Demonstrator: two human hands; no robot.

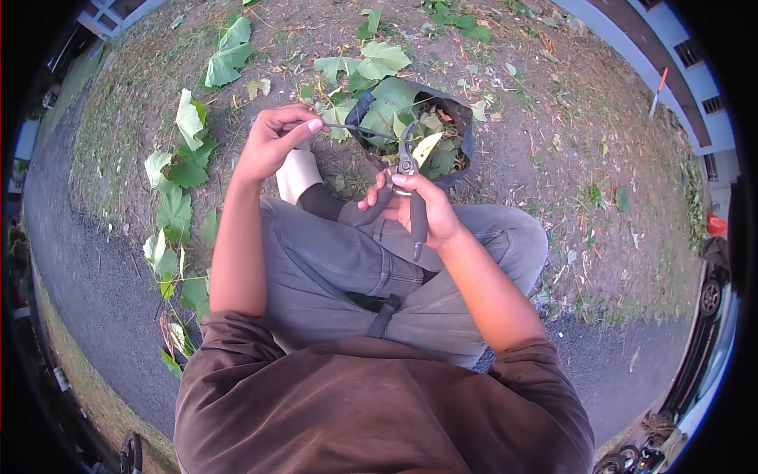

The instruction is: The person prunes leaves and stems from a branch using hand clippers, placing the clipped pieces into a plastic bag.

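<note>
Shows the right hand [422, 207] wrapped firmly round the pruning shears [409, 170], with the fingers curled over one dark handle, the second handle swung out to the left, and the short blades pointing far, away from the body. Sets the shears just above the lap, at the near rim of the black bag [466, 130]. Shows the left hand [272, 141] pinched narrow, thumb and forefinger tips pressed together on a thin stem [347, 127]. Runs the stem level from that pinch rightward toward the blades; cannot tell whether the blades touch it. Marks a yellow-green leaf [427, 145] just right of the blade tips, over the bag's mouth. Fills the bag with cut green leaves, some spilling over its far-left edge. Seats the person on the ground: grey trousers [347, 253] with knees folded outward, a white sock [298, 172] below the left hand, a dark strap [384, 314] across the lap, and a brown shirt [371, 403] nearest the camera. Scatters loose leaves [178, 170] in a line down the left side, beside the left arm, with one large leaf [229, 54] farther off. Covers the ground with dry soil and sparse grass. Borders the patch with a paved path [95, 292] at near left, and with a parked car [711, 316] at the right edge. Stands an orange-tipped stake [659, 88] at far right.
</note>
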